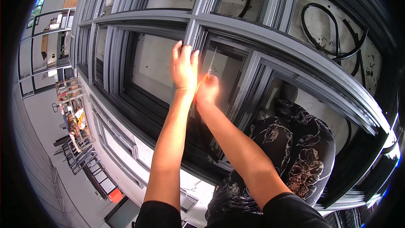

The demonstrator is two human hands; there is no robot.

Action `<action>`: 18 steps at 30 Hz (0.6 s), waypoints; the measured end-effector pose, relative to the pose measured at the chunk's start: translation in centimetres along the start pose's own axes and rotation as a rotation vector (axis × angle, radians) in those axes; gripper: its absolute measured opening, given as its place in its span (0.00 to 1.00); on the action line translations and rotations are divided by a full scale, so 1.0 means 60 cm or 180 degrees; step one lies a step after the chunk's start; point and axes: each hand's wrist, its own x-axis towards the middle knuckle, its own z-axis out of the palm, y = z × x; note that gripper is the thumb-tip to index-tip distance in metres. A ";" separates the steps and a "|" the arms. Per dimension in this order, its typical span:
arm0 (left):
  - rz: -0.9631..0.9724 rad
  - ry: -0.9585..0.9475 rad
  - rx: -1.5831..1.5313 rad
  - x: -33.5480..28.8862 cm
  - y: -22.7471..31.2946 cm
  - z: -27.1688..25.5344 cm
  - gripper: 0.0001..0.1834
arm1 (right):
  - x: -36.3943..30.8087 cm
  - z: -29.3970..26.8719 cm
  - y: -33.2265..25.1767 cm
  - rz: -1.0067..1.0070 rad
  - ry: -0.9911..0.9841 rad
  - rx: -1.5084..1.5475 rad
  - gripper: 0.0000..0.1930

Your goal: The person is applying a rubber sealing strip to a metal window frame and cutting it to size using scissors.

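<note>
A grey metal window frame (pixel 261 29) with several bars and openings lies in front of me. My left hand (pixel 184 68) rests on an upright bar near the middle, its fingers stretched out and apart. Close against it on the right, my right hand (pixel 208 88) is closed around a slim tool (pixel 211 62) with an orange handle and a thin, shiny metal shaft. The shaft points away from me over a small opening beside the bar. Below my wrists, a black flexible strip (pixel 203 135) hangs down toward the near edge of the frame.
Loose black rubber strips (pixel 320 6) lie coiled at the far right. My legs in dark patterned trousers (pixel 291 147) are within the frame at right. More frame sections (pixel 112 133) lie on the floor at left, near a cluttered bench (pixel 74 109) and an orange bin (pixel 115 195).
</note>
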 end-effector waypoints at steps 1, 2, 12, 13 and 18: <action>0.0061 0.0028 0.0060 -0.001 -0.002 0.001 0.16 | -0.001 -0.001 -0.002 0.0025 -0.0009 -0.0056 0.16; 0.0122 0.0056 0.0118 -0.002 -0.004 0.003 0.17 | -0.002 -0.002 -0.004 0.0029 -0.0006 -0.0063 0.16; -0.0999 -0.0324 0.0706 0.034 0.018 0.014 0.36 | -0.014 0.003 -0.012 0.0324 -0.0036 0.0165 0.16; -0.1039 -0.0331 0.0823 0.035 0.022 0.015 0.35 | -0.011 0.005 -0.009 0.0225 0.0021 0.0070 0.15; -0.0937 -0.0284 0.1006 0.037 0.032 0.015 0.30 | 0.002 0.010 0.001 0.0091 0.0021 0.0030 0.11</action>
